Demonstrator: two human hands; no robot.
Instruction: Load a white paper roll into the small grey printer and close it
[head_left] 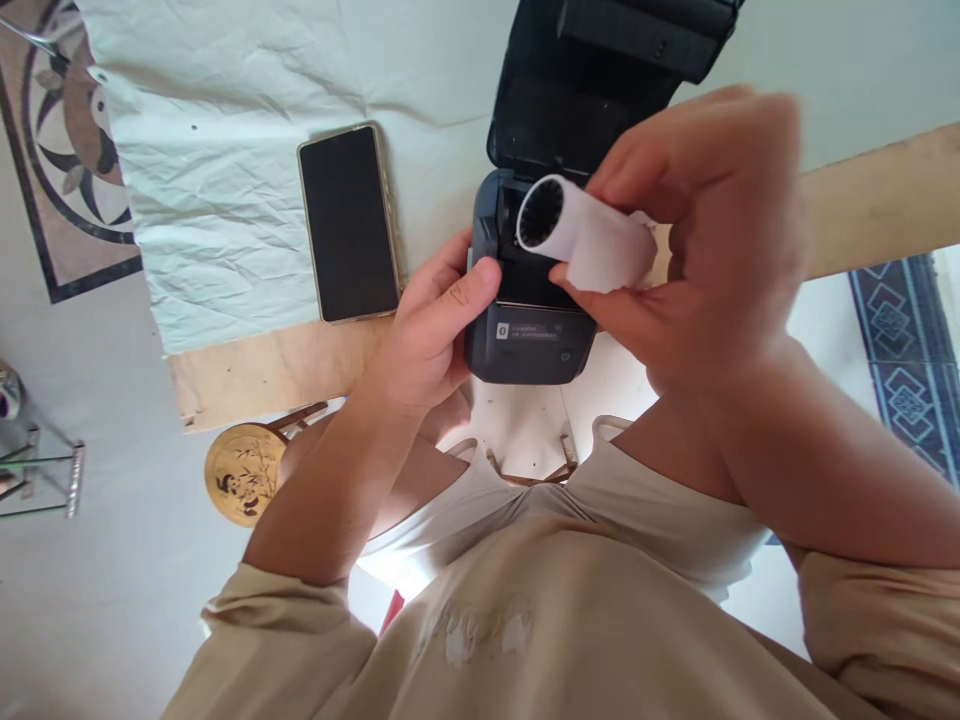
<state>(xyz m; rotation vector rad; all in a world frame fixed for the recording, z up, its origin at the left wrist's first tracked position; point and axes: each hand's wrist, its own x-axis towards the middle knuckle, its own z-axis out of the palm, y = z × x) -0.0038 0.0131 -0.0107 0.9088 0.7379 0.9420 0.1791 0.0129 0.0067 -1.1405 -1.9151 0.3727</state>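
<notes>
One white paper roll (611, 240) shows in the upper centre of my feed, pinched in the right hand (727, 225) and jutting left of the grip, over the dark bay (517, 277) of a black printer (532, 352); I can't tell whether they touch. The left hand (435, 325) clasps the printer, its lid (574, 115) open.

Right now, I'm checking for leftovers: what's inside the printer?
Inside the printer, a dark cavity shows. The roll in the right hand covers much of its right side; what's there can't be seen.

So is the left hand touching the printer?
Touching: the head view shows the left hand gripping the printer, its thumb lying over the left edge.
</notes>
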